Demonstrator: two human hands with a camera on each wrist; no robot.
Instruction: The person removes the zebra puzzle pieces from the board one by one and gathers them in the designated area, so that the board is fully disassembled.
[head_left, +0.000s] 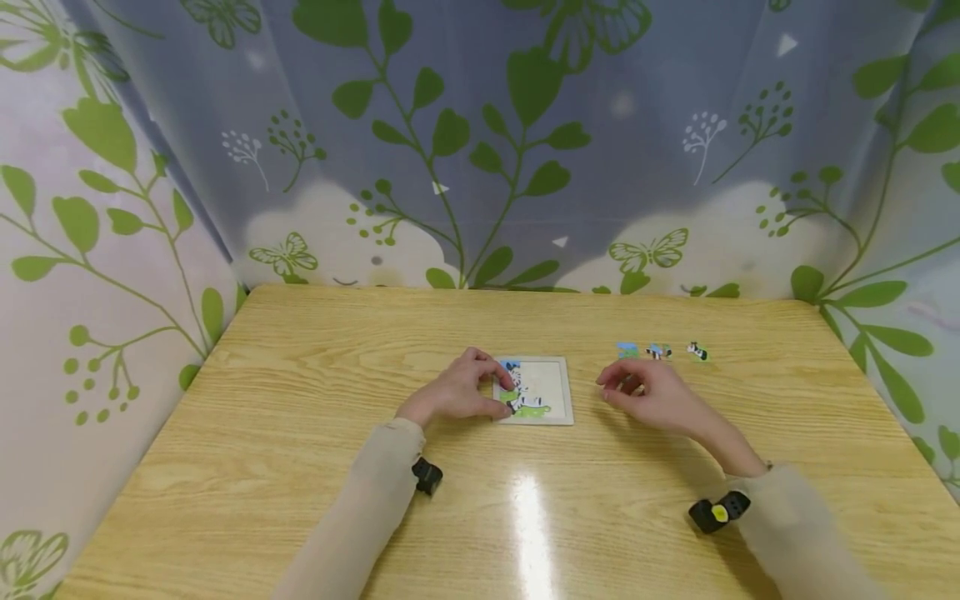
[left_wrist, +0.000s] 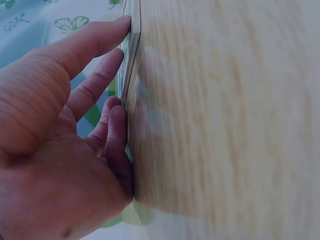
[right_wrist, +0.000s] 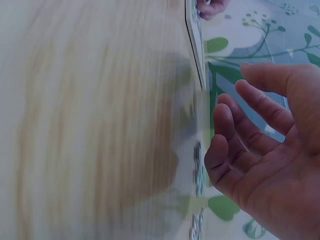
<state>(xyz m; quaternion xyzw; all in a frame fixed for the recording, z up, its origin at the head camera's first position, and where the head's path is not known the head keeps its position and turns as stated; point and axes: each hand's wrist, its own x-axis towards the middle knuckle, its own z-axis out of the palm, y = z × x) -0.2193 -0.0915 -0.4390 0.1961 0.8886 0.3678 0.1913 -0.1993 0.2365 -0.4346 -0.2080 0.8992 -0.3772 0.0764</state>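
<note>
A small jigsaw puzzle board (head_left: 568, 392) with a pale raised border lies flat on the table. Along its left and lower part sit picture pieces (head_left: 531, 411) with a black-and-white animal on green; the upper right shows bare backing. My left hand (head_left: 463, 388) rests at the board's left side, thumb and forefinger spread and touching it. To the right of the board, my right hand (head_left: 651, 395) hovers with loosely bent fingers and nothing visible in them. Just beyond it lie three loose items: a blue-green puzzle piece (head_left: 627, 350), a multicoloured puzzle piece (head_left: 659, 352) and a black-and-white puzzle piece (head_left: 698, 351).
The wooden table (head_left: 300, 375) extends around both hands, with a bright light reflection near the front. A leaf-patterned curtain (head_left: 480, 150) stands along the back edge and both sides. Each wrist carries a black camera strap.
</note>
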